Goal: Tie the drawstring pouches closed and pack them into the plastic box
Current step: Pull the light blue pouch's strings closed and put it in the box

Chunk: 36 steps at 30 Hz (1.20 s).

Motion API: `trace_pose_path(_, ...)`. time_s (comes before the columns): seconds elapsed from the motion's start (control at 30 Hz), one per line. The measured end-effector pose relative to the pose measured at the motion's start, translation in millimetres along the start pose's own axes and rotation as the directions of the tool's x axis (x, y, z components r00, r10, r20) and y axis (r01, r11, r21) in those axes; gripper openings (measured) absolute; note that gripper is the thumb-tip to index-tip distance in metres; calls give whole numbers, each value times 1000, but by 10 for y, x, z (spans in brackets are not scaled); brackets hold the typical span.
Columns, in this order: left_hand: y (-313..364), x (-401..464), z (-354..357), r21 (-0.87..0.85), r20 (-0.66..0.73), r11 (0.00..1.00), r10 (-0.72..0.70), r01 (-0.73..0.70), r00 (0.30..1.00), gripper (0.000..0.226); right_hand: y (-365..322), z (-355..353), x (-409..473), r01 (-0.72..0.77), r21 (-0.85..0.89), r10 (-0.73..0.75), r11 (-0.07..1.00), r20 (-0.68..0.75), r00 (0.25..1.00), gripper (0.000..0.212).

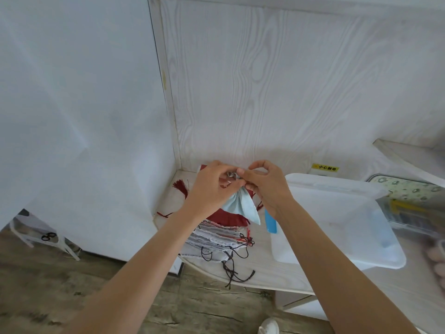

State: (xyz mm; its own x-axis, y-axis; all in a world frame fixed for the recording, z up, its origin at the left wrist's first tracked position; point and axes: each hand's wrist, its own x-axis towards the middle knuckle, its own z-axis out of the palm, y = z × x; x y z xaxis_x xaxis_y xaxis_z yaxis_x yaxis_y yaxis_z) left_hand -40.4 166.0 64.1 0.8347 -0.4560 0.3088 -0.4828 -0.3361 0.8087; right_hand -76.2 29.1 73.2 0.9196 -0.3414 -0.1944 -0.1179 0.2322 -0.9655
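Observation:
A light blue drawstring pouch (243,206) hangs above the table, gathered at its neck. My left hand (212,189) and my right hand (267,186) meet at that neck, both pinching the pouch's drawstring with curled fingers. Under them lies a pile of flat pouches (216,239), a dark red one on top of white ones, with dark cords trailing toward the table's front edge. The translucent plastic box (337,220) stands to the right of the pile; a blue clip (271,222) sits on its near left rim.
A white table (262,273) stands in a corner between a white sheet on the left and a wood-grain wall behind. A red tassel (179,186) lies at the back left. Another clear container (414,208) stands at the far right. Wood-look floor lies below.

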Motion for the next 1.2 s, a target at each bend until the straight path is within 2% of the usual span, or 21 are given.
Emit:
trace_pose_path(0.17,-18,61,-65,143,-25,989,40,-36,999,26,-55,-14,-14,43,-229,-32,973,54,998,26)
trace_pose_path(0.3,-22,87,-101,240,20,969,53,-57,998,20,-144,-44,-36,167,-483,-141,860,90,986,23)
trace_pose_path(0.4,-11,100,-85,273,14,959,73,-74,997,17,-117,-31,-36,220,-585,-231,781,57,971,18)
trace_pose_path(0.5,-9,136,-68,276,15,961,12,-15,1000,19,-68,0,-51,265,-642,-317,720,37,948,18)
trace_pose_path(0.57,-23,161,-81,235,44,971,-58,46,997,18,-19,27,-88,328,-670,-409,666,40,912,15)
trace_pose_path(0.63,-18,173,-106,113,119,989,-113,100,986,13,41,47,-120,407,-728,-508,552,93,856,13)
trace_pose_path(0.7,3,172,-139,-46,197,975,-203,216,959,9,75,51,-122,432,-723,-525,539,113,844,11)
trace_pose_path(0.77,18,183,-169,-200,293,888,-348,413,890,10,84,43,-102,433,-671,-511,602,94,854,13)
trace_pose_path(0.83,23,202,-195,-320,434,737,-445,595,784,12,85,47,-81,428,-623,-500,655,67,863,14)
trace_pose_path(0.9,21,209,-213,-402,534,588,-472,702,702,15,90,56,-76,415,-593,-493,690,34,869,15)
trace_pose_path(0.97,23,202,-227,-445,570,480,-500,756,652,21,113,44,-88,416,-590,-505,692,16,863,16)
trace_pose_path(1.07,17,176,-236,-447,588,419,-528,790,613,20,175,9,-130,474,-580,-527,663,88,845,15)
trace_pose_path(1.2,6,156,-191,-439,574,434,-538,787,617,15,244,3,-116,556,-638,-610,532,166,775,15)
